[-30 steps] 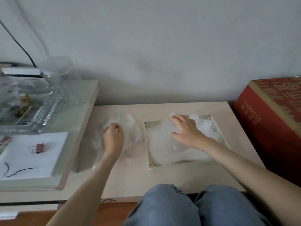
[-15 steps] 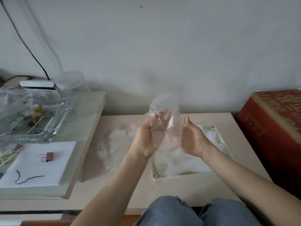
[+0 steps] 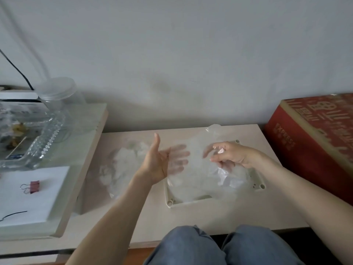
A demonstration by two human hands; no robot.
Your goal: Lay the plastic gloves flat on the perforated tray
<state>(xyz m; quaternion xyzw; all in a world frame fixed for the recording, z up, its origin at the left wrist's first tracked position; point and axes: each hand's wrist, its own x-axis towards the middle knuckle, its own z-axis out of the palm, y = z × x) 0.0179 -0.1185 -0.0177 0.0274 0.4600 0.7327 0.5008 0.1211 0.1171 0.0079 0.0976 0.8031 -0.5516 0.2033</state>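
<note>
Head view: a thin clear plastic glove hangs just over the cream perforated plastic tray. The left hand is spread flat behind it, fingers straight; the right hand pinches its edge. It is best lowered taut, then smoothed outward before letting go.

Clear plastic glove, thin film, spread aloft over cream perforated tray, which lies flat on the desk bearing crumpled gloves; loose glove heap just left of it.
</note>
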